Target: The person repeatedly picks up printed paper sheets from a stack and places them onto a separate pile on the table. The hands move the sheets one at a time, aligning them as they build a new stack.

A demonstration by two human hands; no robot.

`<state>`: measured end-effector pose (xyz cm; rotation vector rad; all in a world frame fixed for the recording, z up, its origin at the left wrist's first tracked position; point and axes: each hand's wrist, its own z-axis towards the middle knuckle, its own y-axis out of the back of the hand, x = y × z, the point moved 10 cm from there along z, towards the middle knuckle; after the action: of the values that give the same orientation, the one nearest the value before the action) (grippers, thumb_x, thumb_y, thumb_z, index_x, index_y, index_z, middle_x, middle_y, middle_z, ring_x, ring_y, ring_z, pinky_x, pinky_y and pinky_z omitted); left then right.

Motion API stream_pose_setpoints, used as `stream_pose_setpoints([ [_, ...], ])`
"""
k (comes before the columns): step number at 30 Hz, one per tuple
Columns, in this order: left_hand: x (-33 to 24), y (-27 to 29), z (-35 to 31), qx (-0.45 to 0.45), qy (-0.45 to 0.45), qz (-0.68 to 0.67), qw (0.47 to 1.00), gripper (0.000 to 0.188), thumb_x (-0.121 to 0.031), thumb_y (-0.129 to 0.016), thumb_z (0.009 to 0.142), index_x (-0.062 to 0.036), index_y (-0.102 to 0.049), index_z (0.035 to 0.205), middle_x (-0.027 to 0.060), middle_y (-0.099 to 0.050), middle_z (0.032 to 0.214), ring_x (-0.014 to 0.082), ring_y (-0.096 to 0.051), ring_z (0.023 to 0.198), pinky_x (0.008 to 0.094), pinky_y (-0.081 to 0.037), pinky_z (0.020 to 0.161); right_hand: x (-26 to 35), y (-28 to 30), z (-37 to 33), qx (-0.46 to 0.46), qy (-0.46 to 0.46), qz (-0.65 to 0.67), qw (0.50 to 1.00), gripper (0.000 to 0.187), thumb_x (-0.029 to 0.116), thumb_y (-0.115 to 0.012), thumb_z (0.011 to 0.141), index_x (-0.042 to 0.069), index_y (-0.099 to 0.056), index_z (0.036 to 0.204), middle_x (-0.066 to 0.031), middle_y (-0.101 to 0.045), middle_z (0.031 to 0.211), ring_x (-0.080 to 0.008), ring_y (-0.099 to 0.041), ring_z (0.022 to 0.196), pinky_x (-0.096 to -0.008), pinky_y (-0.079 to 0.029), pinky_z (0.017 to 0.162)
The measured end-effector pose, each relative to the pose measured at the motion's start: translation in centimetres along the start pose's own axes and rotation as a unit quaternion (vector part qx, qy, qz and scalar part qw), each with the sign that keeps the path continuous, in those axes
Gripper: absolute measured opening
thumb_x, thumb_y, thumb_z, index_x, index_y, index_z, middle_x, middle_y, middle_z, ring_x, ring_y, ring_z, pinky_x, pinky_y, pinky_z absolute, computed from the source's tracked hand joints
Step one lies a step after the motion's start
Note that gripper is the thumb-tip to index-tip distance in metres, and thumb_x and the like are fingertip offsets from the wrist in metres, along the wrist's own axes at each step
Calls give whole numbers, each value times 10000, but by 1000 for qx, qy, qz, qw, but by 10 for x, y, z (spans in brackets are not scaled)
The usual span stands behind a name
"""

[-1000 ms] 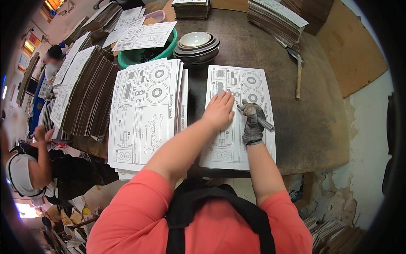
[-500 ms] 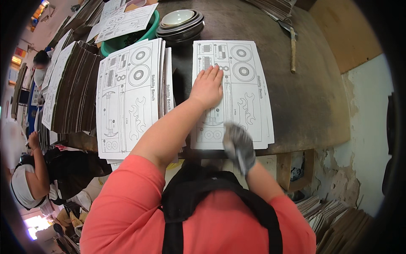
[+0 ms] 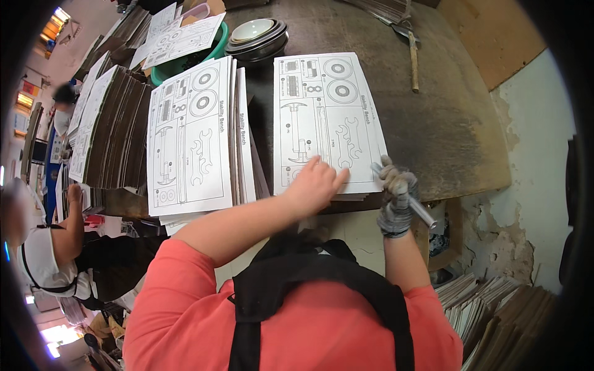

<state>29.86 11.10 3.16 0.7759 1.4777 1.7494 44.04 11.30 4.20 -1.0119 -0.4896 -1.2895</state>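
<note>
Apparently I'm at the squaring or smoothing stage with the near pile of printed sheets (image 3: 328, 120), which lies flat on the tabletop (image 3: 451, 130) in front of me, its bottom edge close to the tabletop's front edge. My hands are apart. The bare left hand (image 3: 315, 187) has its fingers spread over the bottom edge of the pile and grips nothing that I can see; whether the fingertips press down, I can't tell. My gloved right hand (image 3: 397, 193) is closed around a metal tube (image 3: 424, 214), just beside the bottom right corner.

As I judge it, the next move calls for the left palm to steady the paper while the right hand manages the tube without snagging that corner, where the edges below look slightly fanned out.

The pile's long axis runs away from me, its far end leaning a little left. The print lies sideways: the heading (image 3: 365, 111) runs down the right side, and the paired circles (image 3: 343, 91) sit toward the far right corner. The hammer drawing (image 3: 296, 133) stretches lengthwise on the left. As for the tube, it slants, one end up-left by the sheets, the other down-right, past the tabletop's front edge.
</note>
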Motion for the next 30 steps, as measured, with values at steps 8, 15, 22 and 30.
stream_pose_setpoints([
  [8,19,112,-9,-85,46,18,995,471,-66,-500,716,-27,-484,1185,82,-488,746,255,-516,782,446,-368,942,35,7,48,12,38,32,999,407,243,-546,833,136,-324,509,14,-303,485,-144,-358,554,-444,-310,985],
  [15,107,164,-157,-169,297,46,939,625,143,-536,594,-81,-531,1177,188,-456,1250,342,-486,1112,370,-435,903,16,-12,62,-8,-7,79,997,396,277,-578,816,128,-368,516,15,-319,492,-145,-397,591,-442,-296,1010],
  [22,131,110,-199,57,361,-73,928,474,47,-532,681,-40,-521,1147,149,-478,1239,322,-427,1182,393,-389,955,-42,-51,81,31,-48,125,990,379,236,-586,785,133,-354,503,13,-354,522,-147,-427,622,-433,-319,1004],
  [30,151,16,37,-64,192,-95,975,470,-147,-557,775,1,-444,1208,168,-415,1298,298,-361,1236,402,-287,1027,-150,-73,96,8,-143,53,988,329,306,-570,832,66,-495,620,-19,-491,580,-153,-486,623,-441,-370,939],
])
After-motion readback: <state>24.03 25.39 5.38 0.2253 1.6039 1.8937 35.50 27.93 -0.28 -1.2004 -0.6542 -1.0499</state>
